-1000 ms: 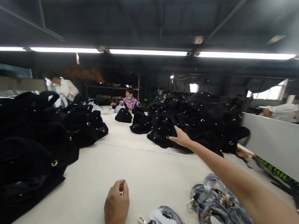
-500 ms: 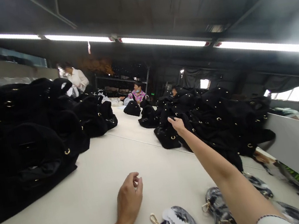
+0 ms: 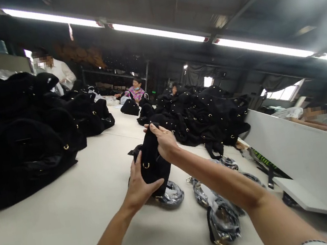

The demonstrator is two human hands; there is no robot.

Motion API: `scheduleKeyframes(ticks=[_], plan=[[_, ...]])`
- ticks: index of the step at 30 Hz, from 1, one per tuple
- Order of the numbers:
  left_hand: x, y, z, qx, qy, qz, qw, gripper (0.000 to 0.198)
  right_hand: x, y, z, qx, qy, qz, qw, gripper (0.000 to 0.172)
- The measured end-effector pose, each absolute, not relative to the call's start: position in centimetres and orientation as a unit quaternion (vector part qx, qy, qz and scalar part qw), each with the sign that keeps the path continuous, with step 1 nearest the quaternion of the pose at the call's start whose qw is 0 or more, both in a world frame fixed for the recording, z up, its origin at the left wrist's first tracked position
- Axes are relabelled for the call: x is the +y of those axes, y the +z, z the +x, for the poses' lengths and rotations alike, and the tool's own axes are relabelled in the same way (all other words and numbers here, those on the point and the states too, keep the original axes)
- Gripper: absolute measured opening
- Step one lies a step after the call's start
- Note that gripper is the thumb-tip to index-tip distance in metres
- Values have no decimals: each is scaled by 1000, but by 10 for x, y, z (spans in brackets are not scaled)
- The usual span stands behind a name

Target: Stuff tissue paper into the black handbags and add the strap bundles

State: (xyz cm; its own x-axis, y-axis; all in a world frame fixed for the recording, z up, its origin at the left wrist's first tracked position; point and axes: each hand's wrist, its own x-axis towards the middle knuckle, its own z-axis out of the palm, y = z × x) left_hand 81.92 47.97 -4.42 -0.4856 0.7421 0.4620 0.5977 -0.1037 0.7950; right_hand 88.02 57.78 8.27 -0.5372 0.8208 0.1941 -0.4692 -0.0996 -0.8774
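A black velvet bag (image 3: 152, 161) with gold rings hangs upright over the white table (image 3: 58, 222), held in both hands. My right hand (image 3: 163, 141) grips its top edge. My left hand (image 3: 138, 186) clasps its lower left side, thumb across the front. Just behind the bag's bottom lies a plastic-wrapped strap (image 3: 171, 193) with a gold clasp. More wrapped straps (image 3: 222, 216) lie to the right of it, under my right forearm.
A large heap of black bags (image 3: 13, 134) fills the left side. Another heap (image 3: 206, 119) lies at the centre back. A white partition (image 3: 305, 158) runs along the right. People stand and sit at the far end and beyond the partition.
My right hand pulled one black bag off the far heap and brought it near. My left hand rose from the table and took hold of the bag's lower side.
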Motion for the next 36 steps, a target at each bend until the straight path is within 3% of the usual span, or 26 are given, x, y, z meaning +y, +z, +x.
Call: scheduleKeyframes(ticks=[2,7,10,12,15,17,22,25,30,36], plan=[[474,-35,831,673,598,429,81,104,545,78,887,-472,738,-179,448,24],[462,-25,827,699,629,338,31,40,490,68,930,-550,754,-71,352,35],[444,-22,816,699,635,328,18,28,498,54,971,-654,642,-144,373,31],[431,-19,812,701,632,330,7,25,515,35,998,-782,439,-272,348,28],[417,-15,815,708,620,338,-9,24,535,-6,1025,-870,204,-396,209,31],[413,-15,821,710,616,340,-23,23,540,-31,1033,-875,210,-411,149,35],[405,-17,840,704,610,360,-58,24,533,-63,1034,-863,279,-397,142,41],[401,-17,842,694,613,371,-74,24,525,-61,1044,-849,314,-398,152,45],[391,-18,840,667,604,424,-100,19,506,-42,1090,-829,317,-425,178,19],[378,-22,854,655,574,474,-127,26,493,-23,1138,-789,329,-443,270,29]])
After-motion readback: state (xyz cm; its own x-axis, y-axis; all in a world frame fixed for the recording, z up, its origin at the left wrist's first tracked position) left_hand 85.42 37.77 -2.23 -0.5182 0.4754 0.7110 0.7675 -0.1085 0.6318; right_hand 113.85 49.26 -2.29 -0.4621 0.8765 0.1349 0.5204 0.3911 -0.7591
